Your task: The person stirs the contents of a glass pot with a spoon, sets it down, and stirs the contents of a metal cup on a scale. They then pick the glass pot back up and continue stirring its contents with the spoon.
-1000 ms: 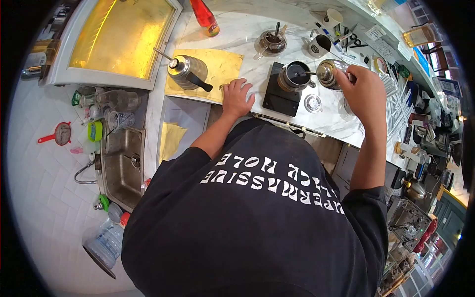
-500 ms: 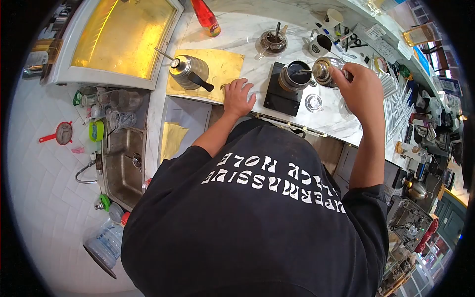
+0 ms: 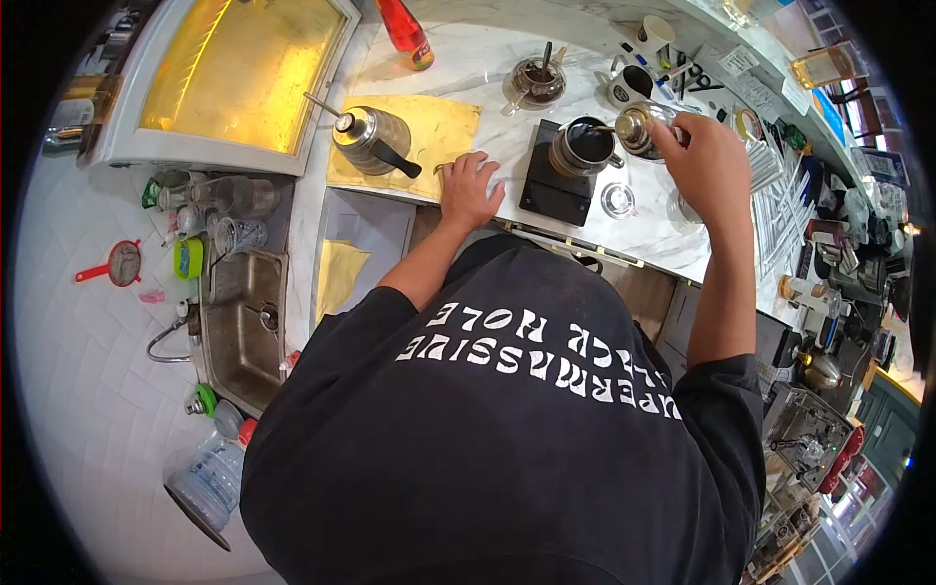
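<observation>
My right hand [image 3: 710,161] grips a small glass pot with a metal-looking top [image 3: 636,131], held tilted so that its narrow spout points over the open metal cup [image 3: 583,146]. That cup has a side handle and dark contents, and stands on a black scale [image 3: 554,200]. A small round glass lid [image 3: 618,200] lies just beside the scale. My left hand [image 3: 472,190] lies with fingers spread at the counter's front edge, touching the corner of a yellow cloth [image 3: 444,122]. On that cloth stands a steel gooseneck kettle [image 3: 372,142] with a black handle.
Behind the scale is a glass server [image 3: 536,82] with dark contents. A dark-filled white cup [image 3: 632,88], pens and scissors [image 3: 694,78] lie farther right. A red bottle [image 3: 406,37] stands at the back, and a sink [image 3: 244,341] is at the left.
My right hand has shifted slightly left and tipped the glass pot a little differently over the metal cup. My left hand stays in place.
</observation>
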Demonstrator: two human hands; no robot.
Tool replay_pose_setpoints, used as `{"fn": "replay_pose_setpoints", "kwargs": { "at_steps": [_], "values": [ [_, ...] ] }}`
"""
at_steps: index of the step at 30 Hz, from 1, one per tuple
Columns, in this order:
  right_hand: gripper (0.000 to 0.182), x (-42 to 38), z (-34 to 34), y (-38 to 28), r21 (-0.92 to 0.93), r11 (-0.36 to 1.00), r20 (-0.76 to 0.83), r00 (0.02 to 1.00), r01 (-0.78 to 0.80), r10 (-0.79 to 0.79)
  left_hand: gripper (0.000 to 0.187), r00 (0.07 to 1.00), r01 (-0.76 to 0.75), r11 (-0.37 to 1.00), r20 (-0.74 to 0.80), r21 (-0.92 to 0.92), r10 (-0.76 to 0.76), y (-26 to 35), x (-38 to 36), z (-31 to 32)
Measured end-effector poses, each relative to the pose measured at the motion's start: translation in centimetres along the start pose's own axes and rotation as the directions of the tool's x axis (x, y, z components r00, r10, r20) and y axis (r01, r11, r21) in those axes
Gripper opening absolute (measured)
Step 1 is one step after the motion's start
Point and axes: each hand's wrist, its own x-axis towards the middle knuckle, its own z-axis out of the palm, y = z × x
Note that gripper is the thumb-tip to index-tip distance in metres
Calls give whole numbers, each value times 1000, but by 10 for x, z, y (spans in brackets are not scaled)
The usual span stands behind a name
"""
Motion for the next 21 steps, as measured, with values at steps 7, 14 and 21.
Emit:
{"fn": "replay_pose_setpoints", "kwargs": {
  "at_steps": [7,14,21],
  "values": [
    [40,-6,-5,-14,-20,999,95,995,-37,39,38,1000,11,1000,17,10,-11,1,0,-2],
    [45,-9,-2,0,-30,1000,40,999,0,1,38,1000,7,1000,9,1,-7,0,0,-1],
    [41,-3,-5,-3,-95,991,94,990,-95,104,38,1000,-1,1000,3,-8,1,-1,0,-2]
  ]
}}
